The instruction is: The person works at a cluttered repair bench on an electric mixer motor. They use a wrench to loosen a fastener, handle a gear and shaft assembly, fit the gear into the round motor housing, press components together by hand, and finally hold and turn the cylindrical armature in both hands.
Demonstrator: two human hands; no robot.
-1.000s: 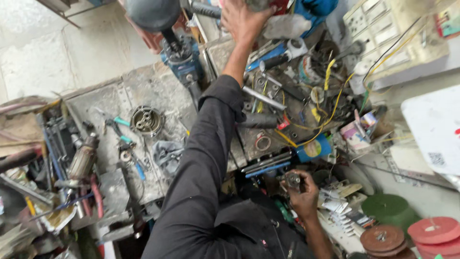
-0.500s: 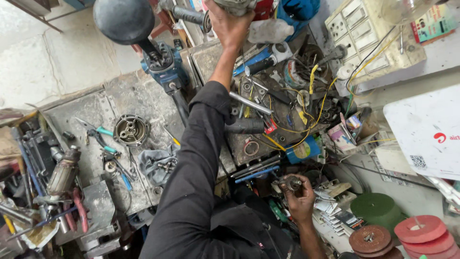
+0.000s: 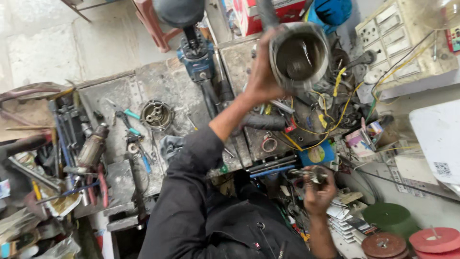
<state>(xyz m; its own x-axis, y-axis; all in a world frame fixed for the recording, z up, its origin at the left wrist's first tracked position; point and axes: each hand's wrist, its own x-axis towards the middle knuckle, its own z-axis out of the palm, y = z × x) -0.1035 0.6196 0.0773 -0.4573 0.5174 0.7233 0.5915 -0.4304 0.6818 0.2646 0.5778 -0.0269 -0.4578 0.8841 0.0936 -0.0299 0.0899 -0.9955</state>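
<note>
The left hand (image 3: pixel 262 76) grips a hollow metal cylinder housing (image 3: pixel 301 56) by its rim, holding it raised above the cluttered surface (image 3: pixel 167 91), open end toward the camera. The right hand (image 3: pixel 318 192) is clenched around a small metal part (image 3: pixel 311 173) near the surface's front edge, beside stacked grinding discs (image 3: pixel 412 237).

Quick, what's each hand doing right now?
Left hand: closed on a metal cylinder housing.
Right hand: fingers closed on a small metal part.
</note>
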